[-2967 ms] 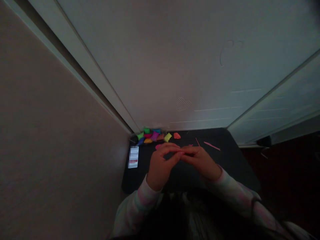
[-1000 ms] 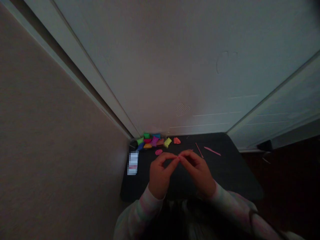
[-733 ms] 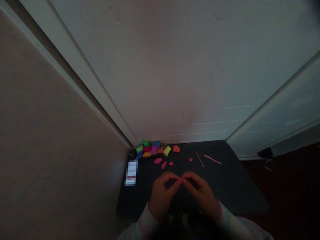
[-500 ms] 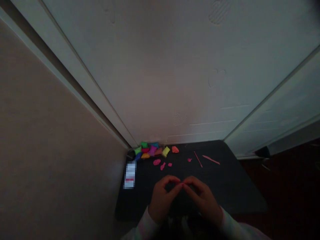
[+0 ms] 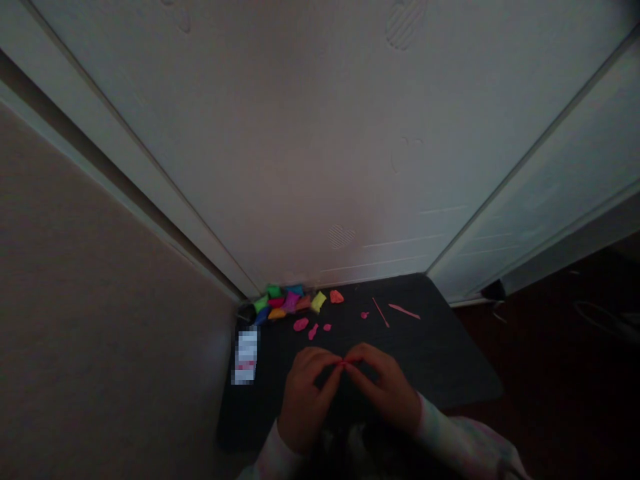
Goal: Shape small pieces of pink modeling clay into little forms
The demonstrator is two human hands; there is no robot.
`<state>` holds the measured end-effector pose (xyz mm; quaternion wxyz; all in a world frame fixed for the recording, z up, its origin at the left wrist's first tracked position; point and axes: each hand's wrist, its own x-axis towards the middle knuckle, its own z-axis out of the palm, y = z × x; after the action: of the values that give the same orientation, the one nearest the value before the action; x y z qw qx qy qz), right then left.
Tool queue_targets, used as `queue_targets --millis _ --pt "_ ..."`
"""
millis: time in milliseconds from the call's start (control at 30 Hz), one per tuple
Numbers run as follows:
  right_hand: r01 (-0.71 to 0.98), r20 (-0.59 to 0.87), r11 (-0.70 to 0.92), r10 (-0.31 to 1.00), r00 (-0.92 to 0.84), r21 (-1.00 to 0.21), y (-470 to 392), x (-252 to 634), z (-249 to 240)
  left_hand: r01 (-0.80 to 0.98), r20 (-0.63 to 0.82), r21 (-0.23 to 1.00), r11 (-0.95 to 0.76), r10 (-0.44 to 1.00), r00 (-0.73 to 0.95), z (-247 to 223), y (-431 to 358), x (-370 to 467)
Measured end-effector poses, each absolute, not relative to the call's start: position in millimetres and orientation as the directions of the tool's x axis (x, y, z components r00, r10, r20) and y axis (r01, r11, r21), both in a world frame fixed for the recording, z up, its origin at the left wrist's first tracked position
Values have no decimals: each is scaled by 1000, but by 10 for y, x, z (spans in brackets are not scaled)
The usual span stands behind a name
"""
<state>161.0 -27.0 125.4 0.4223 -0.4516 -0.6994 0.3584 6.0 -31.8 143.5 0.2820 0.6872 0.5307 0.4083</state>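
Low over the near part of a dark table (image 5: 425, 373), my left hand (image 5: 307, 393) and my right hand (image 5: 385, 383) meet at the fingertips. Between them they pinch a small piece of pink clay (image 5: 343, 362), mostly covered by the fingers. Beyond the hands lie a flat pink clay piece (image 5: 301, 325), a longer pink clay piece (image 5: 313, 331), a small pink lump (image 5: 327, 327) and another small pink piece (image 5: 365, 315). Farther right are a thin pink stick tool (image 5: 381, 312) and a pink modelling knife (image 5: 404, 311).
Several coloured clay packets (image 5: 277, 303) are heaped at the back left, with a yellow packet (image 5: 319, 301) and an orange clay lump (image 5: 337, 297) beside them. A blurred white paper or pack (image 5: 245, 357) lies at the left edge. A pale panelled wall (image 5: 300, 167) stands behind the table.
The view has shifted, so the table and things on it appear farther left. Both hands stay together at the fingertips on the pink clay, with the fingers slightly shifted.
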Motion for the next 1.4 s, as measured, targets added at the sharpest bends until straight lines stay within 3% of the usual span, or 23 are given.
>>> queue_targets --millis 167,400,933,1400 --pt "352 336 426 897 -288 -834 -231 1637 1276 530 345 766 -364 928 139 1464 -315 37" --pt "370 362 492 856 -369 -788 -170 1713 1333 501 352 767 -400 916 194 1468 -311 6" --pt "379 366 486 864 -347 -788 -142 1707 1344 488 318 794 -362 932 174 1478 -300 -1" --pt "338 360 469 870 -336 -816 -157 1671 1431 480 374 782 -398 915 149 1504 -321 1"
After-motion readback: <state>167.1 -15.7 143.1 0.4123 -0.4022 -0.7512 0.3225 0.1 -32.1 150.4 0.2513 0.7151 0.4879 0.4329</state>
